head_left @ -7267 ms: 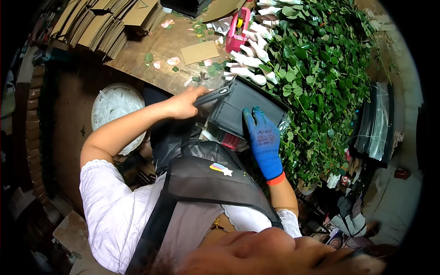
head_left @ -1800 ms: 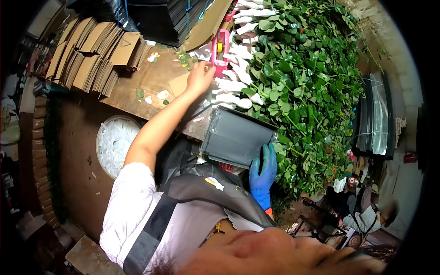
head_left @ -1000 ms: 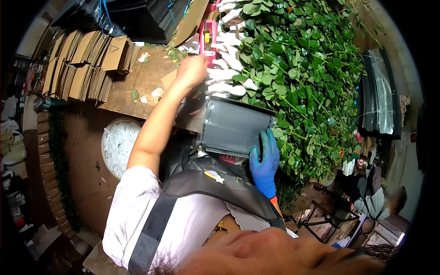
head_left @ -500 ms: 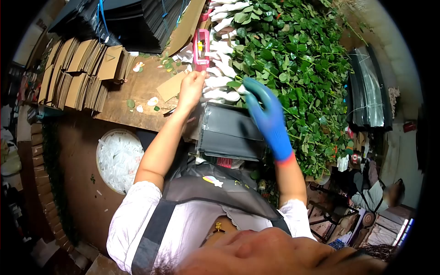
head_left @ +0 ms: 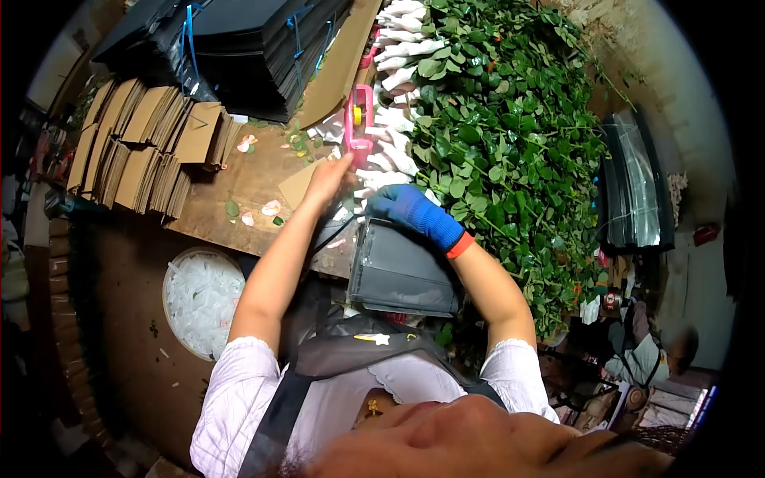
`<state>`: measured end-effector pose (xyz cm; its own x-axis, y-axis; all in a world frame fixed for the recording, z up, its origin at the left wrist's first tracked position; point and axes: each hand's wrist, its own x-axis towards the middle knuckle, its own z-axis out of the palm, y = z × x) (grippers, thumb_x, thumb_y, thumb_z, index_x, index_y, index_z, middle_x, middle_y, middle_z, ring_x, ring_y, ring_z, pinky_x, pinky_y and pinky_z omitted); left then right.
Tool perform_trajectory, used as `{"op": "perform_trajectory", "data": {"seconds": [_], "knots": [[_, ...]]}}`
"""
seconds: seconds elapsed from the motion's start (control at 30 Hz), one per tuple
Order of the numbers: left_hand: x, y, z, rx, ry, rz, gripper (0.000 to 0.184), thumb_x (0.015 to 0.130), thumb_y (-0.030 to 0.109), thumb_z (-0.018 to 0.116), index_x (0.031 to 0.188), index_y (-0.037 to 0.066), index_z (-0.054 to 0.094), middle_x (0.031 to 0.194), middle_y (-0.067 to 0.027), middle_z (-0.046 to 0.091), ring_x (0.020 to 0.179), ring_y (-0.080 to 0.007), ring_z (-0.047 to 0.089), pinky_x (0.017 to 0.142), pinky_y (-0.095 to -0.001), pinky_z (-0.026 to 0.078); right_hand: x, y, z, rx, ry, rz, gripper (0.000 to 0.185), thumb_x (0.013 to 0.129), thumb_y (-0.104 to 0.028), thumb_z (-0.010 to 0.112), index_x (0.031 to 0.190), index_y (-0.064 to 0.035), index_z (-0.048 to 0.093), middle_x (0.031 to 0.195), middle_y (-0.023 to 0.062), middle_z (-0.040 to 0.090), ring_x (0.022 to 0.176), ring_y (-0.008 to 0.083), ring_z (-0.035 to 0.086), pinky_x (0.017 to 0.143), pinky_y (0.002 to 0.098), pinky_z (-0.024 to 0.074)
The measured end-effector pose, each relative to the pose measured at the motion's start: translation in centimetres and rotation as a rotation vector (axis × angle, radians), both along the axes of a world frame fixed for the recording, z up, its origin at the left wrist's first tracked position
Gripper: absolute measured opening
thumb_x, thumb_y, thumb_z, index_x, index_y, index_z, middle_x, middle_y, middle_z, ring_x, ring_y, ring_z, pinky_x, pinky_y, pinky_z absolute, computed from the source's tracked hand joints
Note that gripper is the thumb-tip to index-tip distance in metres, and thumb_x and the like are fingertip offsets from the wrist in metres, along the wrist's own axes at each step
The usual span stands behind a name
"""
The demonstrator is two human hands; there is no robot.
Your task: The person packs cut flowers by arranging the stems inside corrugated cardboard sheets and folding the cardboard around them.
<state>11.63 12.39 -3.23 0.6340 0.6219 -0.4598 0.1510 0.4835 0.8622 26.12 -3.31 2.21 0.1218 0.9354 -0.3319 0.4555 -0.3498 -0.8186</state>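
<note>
My left hand [head_left: 328,182] is bare, its fingers drawn together in a pinch at the near end of a pink tape dispenser [head_left: 349,123] with a yellow core. What the fingertips hold is too small to make out. In a blue glove with an orange cuff, my right hand [head_left: 410,209] curls over the nearest white-wrapped flower heads [head_left: 396,159]; its fingertips and anything in them are hidden. Leafy green stems [head_left: 510,135] run rightward from the row of wrapped heads. Just below the gloved hand sits a dark grey box-like holder [head_left: 405,269].
Folded cardboard pieces [head_left: 143,119] stand stacked on the wooden table [head_left: 211,211], with loose petals nearby. Black sheets [head_left: 247,56] tied with blue cord lie behind. A round tub [head_left: 205,299] of white scraps is at lower left; wrapped dark sheets [head_left: 637,183] stand at right.
My right hand has moved left from the leafy stems to the near wrapped heads, and its fingers have curled. My left hand stays by the tape dispenser. The whole view has shifted slightly.
</note>
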Motion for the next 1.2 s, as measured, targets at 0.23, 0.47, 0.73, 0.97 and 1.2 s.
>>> {"op": "perform_trajectory", "data": {"seconds": [0.23, 0.47, 0.73, 0.97, 1.2], "knots": [[4.3, 3.3, -4.5, 0.294, 0.113, -0.204, 0.019, 0.091, 0.018, 0.072, 0.085, 0.0, 0.073, 0.075, -0.0067, 0.071, 0.055, -0.0139, 0.059, 0.049, -0.0287, 0.044, 0.6, 1.0, -0.9, 0.035, -0.114, 0.041, 0.041, 0.095, -0.041, 0.056, 0.099, -0.0034, 0.071, 0.092, 0.0221, 0.07, 0.083, 0.0355, 0.066, 0.081, 0.0403, 0.052], [3.7, -2.8, 8.5, 0.483, -0.435, -0.025, 0.019, 0.095, 0.019, 0.069, 0.104, 0.005, 0.079, 0.095, -0.0068, 0.074, 0.086, -0.0085, 0.065, 0.074, -0.0251, 0.052, 1.2, -8.4, 12.0, 0.333, 0.37, -0.254, 0.032, 0.097, -0.029, 0.062, 0.105, 0.0007, 0.071, 0.093, 0.0083, 0.073, 0.083, 0.015, 0.066, 0.077, 0.0283, 0.0528], [8.8, -18.8, 11.7, 1.764, -0.154, -0.551, 0.021, 0.081, 0.03, 0.075, 0.101, 0.026, 0.081, 0.15, -0.0157, 0.047, 0.142, -0.0423, 0.034, 0.118, -0.0643, 0.02, -2.0, -27.5, 10.2, 0.171, 0.79, -0.702, 0.042, 0.1, -0.042, 0.062, 0.109, -0.0012, 0.065, 0.09, 0.0093, 0.074, 0.072, 0.0159, 0.07, 0.063, 0.0265, 0.0559], [9.9, -21.1, 8.2, 1.669, 0.027, -0.757, 0.065, 0.088, 0.019, 0.064, 0.15, 0.03, 0.046, 0.154, -0.0229, 0.038, 0.146, -0.046, 0.026, 0.119, -0.0605, 0.021, -9.4, -31.5, -1.4, -0.064, 0.813, -0.952, 0.039, 0.102, -0.043, 0.058, 0.114, -0.0067, 0.064, 0.093, 0.0086, 0.074, 0.075, 0.0153, 0.069, 0.065, 0.0288, 0.055], [5.8, -17.1, 11.6, 1.051, -0.349, -0.655, 0.041, 0.09, -0.003, 0.054, 0.129, 0.005, 0.062, 0.124, -0.0153, 0.065, 0.119, -0.0314, 0.06, 0.103, -0.0382, 0.045, -10.2, -29.9, -12.0, 0.11, -0.182, -0.922, 0.041, 0.096, -0.048, 0.064, 0.089, -0.0076, 0.07, 0.079, 0.0087, 0.072, 0.065, 0.0294, 0.067, 0.058, 0.0373, 0.0535]]}}
